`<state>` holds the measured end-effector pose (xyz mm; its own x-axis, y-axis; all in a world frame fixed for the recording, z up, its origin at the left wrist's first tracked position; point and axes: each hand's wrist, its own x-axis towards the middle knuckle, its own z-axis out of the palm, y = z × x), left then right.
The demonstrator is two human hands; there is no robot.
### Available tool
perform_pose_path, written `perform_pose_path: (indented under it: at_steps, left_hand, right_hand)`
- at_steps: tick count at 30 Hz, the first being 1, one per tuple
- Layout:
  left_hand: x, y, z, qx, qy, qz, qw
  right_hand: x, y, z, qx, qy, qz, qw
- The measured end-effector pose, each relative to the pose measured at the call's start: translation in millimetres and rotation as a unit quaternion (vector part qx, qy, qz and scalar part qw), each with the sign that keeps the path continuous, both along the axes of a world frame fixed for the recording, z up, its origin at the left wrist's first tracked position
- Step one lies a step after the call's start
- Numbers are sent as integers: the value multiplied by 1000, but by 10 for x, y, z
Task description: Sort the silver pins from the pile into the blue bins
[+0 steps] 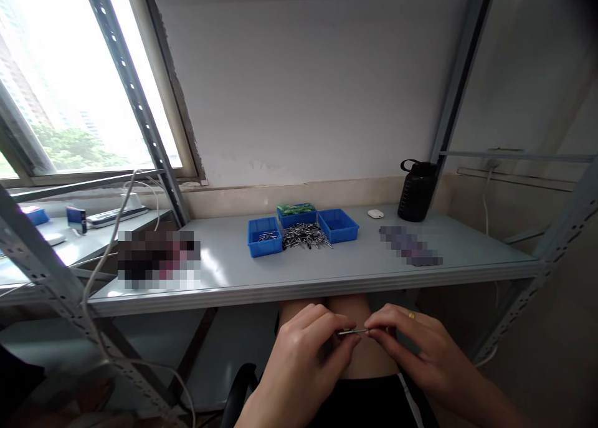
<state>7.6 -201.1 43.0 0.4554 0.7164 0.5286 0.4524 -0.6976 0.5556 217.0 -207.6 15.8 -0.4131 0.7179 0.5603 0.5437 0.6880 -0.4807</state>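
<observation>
Below the tabletop edge (299, 289), over the lap, the left hand (303, 347) and right hand (415, 344) meet fingertip to fingertip on one small metal pin (354, 332). Each grip is pinched closed on an end of it, the left on the nearer, darker end, the right on the bright tip. Whether the pin is one part or two being joined is too small to tell. Beyond the grip, well apart on the tabletop, lies a sizeable loose pile of pins (306, 235), so by this look much is left to handle. Left of the pile, a blue bin (264, 235) holds only a few pieces. Right of it, another blue bin (338, 225) looks bare. Behind, a third bin (296, 214) holds green parts. Farther right stands a dark bottle (417, 190).
</observation>
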Motion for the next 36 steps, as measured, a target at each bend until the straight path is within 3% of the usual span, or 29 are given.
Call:
perform_pose_path:
  at_steps: [11,18,36]
  left_hand:
    - [-29,3,36,-2,4,8,1000]
    - [-77,27,51,9,-21,17,1000]
    - [-68,19,44,11,-14,19,1000]
  right_hand:
    - [37,-19,-32,45,5,-62,997]
    - [52,-31,-8,37,41,-88,995]
    - [44,-32,-29,36,29,-76,996]
